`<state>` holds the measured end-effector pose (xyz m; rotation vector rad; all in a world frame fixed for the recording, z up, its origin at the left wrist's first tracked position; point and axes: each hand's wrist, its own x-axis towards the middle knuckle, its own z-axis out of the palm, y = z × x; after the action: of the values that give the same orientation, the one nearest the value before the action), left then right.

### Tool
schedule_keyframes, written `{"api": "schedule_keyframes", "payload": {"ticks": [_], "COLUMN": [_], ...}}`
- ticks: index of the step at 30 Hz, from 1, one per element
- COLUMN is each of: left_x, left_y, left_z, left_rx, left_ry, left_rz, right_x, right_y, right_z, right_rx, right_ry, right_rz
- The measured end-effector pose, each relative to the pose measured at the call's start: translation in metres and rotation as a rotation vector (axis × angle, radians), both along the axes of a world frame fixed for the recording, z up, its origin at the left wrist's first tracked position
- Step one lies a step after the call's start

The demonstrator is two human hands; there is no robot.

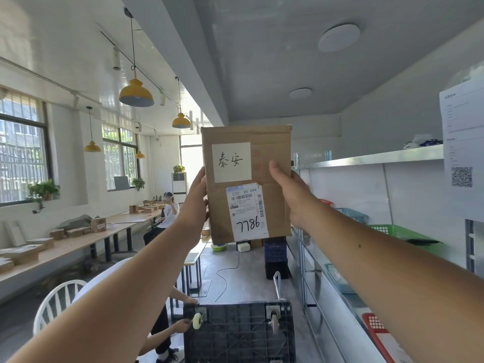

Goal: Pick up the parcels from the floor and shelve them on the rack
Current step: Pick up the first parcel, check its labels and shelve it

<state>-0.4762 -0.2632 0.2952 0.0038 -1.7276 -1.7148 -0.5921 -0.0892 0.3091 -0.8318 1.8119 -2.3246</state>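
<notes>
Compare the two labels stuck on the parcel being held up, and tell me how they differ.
The upper label is plain cream paper with two large handwritten characters only; the lower label is a printed white shipping slip with barcodes, small text and a handwritten number. The upper label sits square and near the top left of the parcel; the lower label is taller, slightly tilted, and reaches the bottom edge. Both are stuck on the face towards the camera and carry black handwriting.

We count one cardboard parcel (pixel 247 184) bearing two labels, held between two hands, left (pixel 195 203) and right (pixel 293 195), four yellow pendant lamps (pixel 136 94), two round ceiling lights (pixel 338 38).
</notes>
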Motion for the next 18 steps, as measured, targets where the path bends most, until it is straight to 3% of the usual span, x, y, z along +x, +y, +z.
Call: {"api": "schedule_keyframes", "payload": {"ticks": [5,10,18], "left_x": [-0.007,-0.011,-0.017], "left_y": [0.0,-0.013,-0.027], "left_z": [-0.004,-0.008,-0.014], "left_rx": [0.097,0.096,0.059], "left_ry": [-0.009,-0.056,-0.078], "left_rz": [0.04,-0.011,-0.059], "right_x": [0.0,0.002,-0.049], "right_y": [0.009,0.017,0.012], "right_z": [0.01,0.002,-0.016], "right_rx": [0.013,0.065,0.073], "right_ry": [-0.118,-0.056,-0.079], "right_rz": [0.123,0.049,0.129]}}
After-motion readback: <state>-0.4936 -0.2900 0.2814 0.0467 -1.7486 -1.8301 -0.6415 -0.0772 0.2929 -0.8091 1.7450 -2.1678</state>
